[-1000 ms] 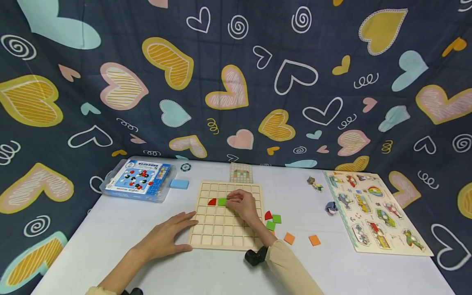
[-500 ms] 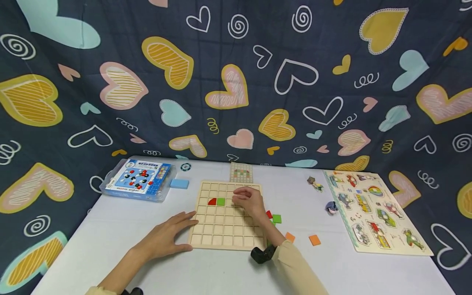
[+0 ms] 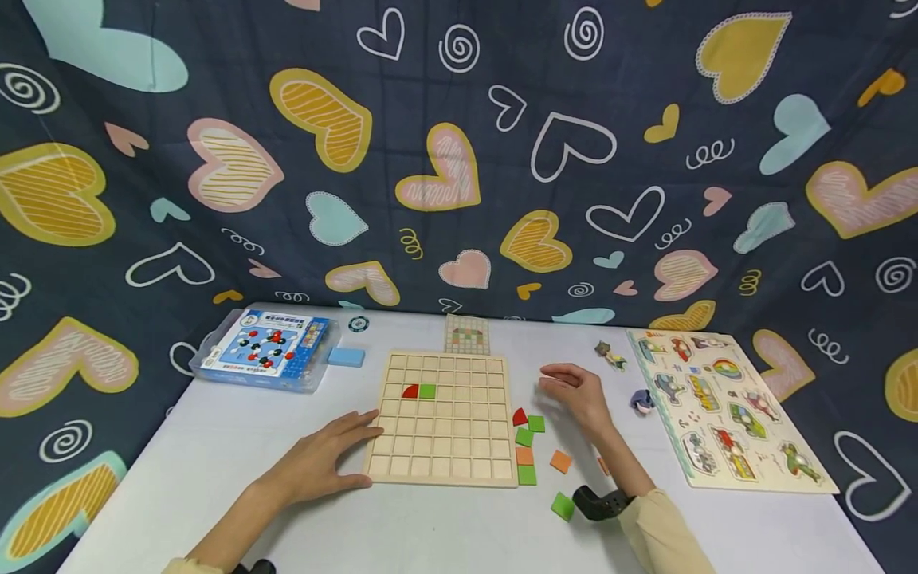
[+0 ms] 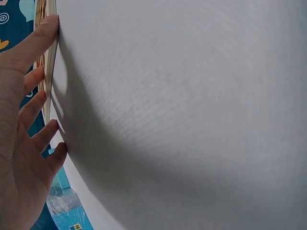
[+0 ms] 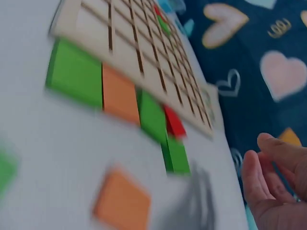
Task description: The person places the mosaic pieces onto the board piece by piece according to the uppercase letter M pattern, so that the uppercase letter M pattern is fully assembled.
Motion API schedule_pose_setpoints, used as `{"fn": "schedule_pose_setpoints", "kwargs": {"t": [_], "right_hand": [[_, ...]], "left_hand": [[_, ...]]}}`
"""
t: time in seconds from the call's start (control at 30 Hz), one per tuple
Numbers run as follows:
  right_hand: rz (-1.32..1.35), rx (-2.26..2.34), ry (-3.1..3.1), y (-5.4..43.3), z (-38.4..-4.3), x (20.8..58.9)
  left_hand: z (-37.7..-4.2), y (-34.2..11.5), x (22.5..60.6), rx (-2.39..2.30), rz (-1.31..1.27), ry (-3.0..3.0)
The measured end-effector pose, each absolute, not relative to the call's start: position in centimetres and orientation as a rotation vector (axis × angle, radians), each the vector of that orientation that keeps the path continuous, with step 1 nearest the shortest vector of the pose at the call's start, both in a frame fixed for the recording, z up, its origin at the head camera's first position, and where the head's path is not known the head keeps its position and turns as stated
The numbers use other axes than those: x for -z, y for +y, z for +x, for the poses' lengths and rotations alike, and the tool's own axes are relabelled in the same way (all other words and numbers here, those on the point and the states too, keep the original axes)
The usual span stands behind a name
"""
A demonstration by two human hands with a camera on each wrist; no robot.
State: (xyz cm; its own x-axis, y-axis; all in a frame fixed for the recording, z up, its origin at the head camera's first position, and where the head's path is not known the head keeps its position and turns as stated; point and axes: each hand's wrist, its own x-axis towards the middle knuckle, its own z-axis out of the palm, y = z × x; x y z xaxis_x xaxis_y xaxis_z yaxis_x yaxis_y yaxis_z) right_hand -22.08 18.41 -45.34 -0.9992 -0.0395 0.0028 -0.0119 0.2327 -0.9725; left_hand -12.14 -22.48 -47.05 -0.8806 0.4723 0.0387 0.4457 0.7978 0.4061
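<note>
A wooden grid board [image 3: 445, 426] lies on the table, a red quarter-circle tile [image 3: 410, 391] and a green square tile [image 3: 427, 391] side by side in its cells. My left hand [image 3: 326, 454] rests with spread fingers at the board's left edge, touching it. Over the table to the right of the board hovers my right hand [image 3: 579, 397], fingers loosely bent with nothing between them. Below and left of it lie a loose red quarter-circle tile [image 3: 519, 417], green squares [image 3: 535, 424] and orange squares [image 3: 561, 461]. One orange tile [image 3: 602, 465] is partly behind the right forearm.
Behind the board lies a small pattern card [image 3: 467, 335]. A clear plastic box [image 3: 268, 348], a light-blue block [image 3: 347, 357] and a round chip [image 3: 358, 324] sit at the back left. Two small figurines [image 3: 642, 401] and a picture puzzle board [image 3: 727, 414] occupy the right side.
My right hand has let go of the green tile on the board, drawn back and swung right past the board's edge. The left hand stays in place.
</note>
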Motion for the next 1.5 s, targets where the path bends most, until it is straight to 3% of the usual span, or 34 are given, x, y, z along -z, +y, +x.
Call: {"fn": "schedule_pose_setpoints", "kwargs": {"t": [0.63,1.23,1.5], "right_hand": [[-0.256,1.58,2.34,30.5,-15.7,46.4],[-0.566,1.629,2.398,31.6,-14.5,48.5],[-0.424,1.675,2.517,31.0,-13.8,48.6]], "left_hand": [[-12.2,-22.7,47.2,-0.639,0.779,2.945],[-12.1,-22.6,47.3,-0.656,0.773,2.942],[-12.1,-22.7,47.5,-0.655,0.779,2.943]]}}
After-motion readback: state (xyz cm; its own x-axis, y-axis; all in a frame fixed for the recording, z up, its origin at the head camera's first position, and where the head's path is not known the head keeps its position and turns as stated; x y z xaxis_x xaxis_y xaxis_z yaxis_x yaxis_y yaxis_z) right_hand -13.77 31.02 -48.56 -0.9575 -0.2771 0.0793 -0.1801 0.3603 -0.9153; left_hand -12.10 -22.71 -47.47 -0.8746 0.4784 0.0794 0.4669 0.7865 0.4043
